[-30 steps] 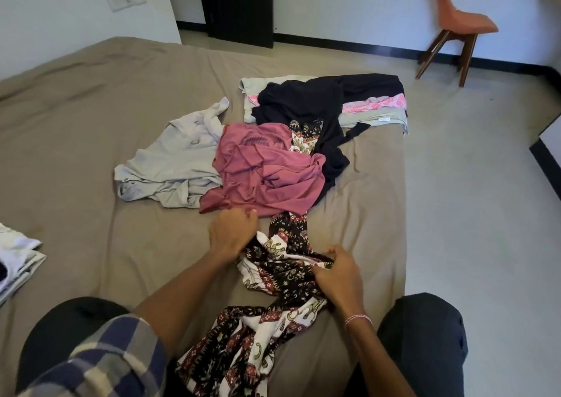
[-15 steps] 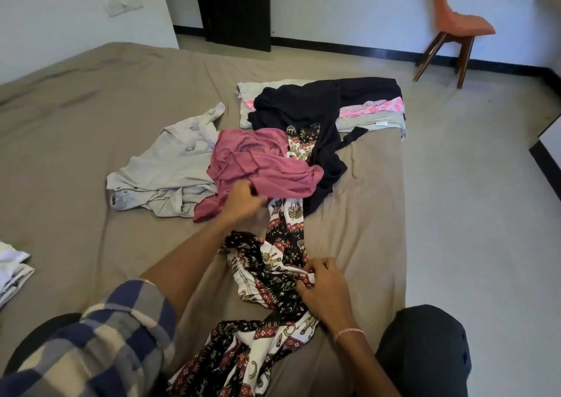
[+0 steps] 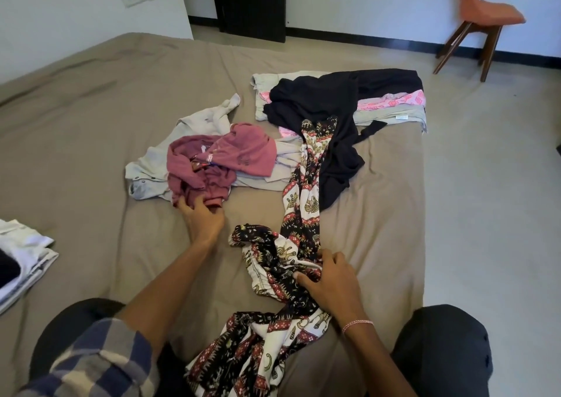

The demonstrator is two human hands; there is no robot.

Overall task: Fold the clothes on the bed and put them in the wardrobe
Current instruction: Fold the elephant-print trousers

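On bed (image 3: 91,123), near edge: left hand (image 3: 203,217) gripping pink shirt (image 3: 218,159), right hand (image 3: 329,279) clutching patterned trousers (image 3: 303,190); far end tangling with black garment (image 3: 318,99), pulling likely dragging it along.

First inspector: The shirt sleeve (image 3: 100,363) you are wearing is showing navy, grey and cream checks, and it is bunching up near the elbow, well back from your left hand (image 3: 203,217).

Second inspector: Noting also: a thin bracelet (image 3: 356,325) of pink and white thread is circling your wrist just behind your right hand (image 3: 331,281).

First inspector: You are wearing dark trousers (image 3: 440,351) too, charcoal cloth that is covering both knees and looking plain.
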